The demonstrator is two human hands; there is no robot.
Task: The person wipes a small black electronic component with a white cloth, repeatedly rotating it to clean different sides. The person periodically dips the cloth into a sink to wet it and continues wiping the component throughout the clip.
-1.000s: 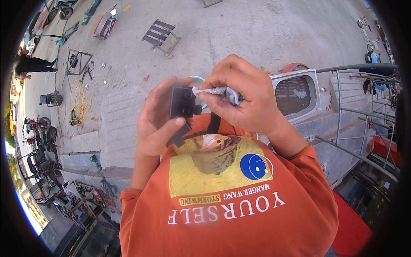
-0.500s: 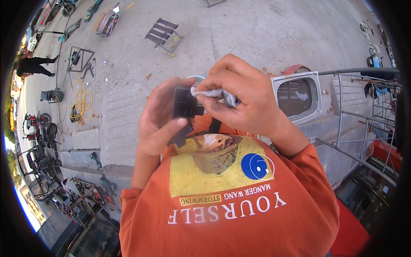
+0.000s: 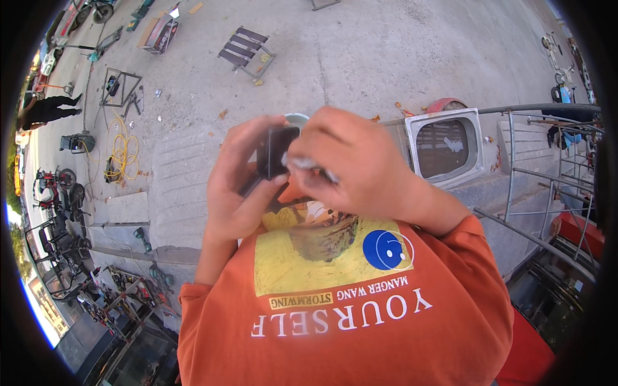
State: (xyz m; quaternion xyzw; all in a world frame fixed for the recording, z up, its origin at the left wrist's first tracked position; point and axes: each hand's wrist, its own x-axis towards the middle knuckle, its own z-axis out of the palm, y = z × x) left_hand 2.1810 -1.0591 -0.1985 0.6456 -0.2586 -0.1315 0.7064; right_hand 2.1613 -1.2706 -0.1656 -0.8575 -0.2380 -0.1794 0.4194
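- We see the left hand (image 3: pixel 241 186) raised near the middle of the frame, its fingers curled around a small black box-shaped object (image 3: pixel 275 151), grasping it from the left and underneath.
- The black object sits just above the centre of the frame, held up in front of the chest and well above the ground.
- The right hand (image 3: pixel 360 170) comes in from the right and pinches a crumpled light-coloured cloth or wipe (image 3: pixel 302 164) between thumb and fingers; the cloth touches the right face of the black object.
- Both hands are closed on what they hold and meet at the object.
- Below them, filling the lower middle of the frame, is the person's orange shirt (image 3: pixel 347 321) with a yellow printed patch and white lettering.
- Just behind the hands a pale round rim (image 3: pixel 297 118) peeks out; we cannot tell what it is.
- To the right of centre a steel sink basin (image 3: pixel 445 147) lies on the concrete ground, with metal railings (image 3: pixel 541 167) at the right edge.
- In the upper middle a small slatted stool (image 3: pixel 243 51) stands on the concrete.
- At the left, a coil of yellow hose (image 3: pixel 122 154) lies on the pavement, with parked motorbikes (image 3: pixel 61 193) further left and another person (image 3: pixel 45 109) at the upper left edge.
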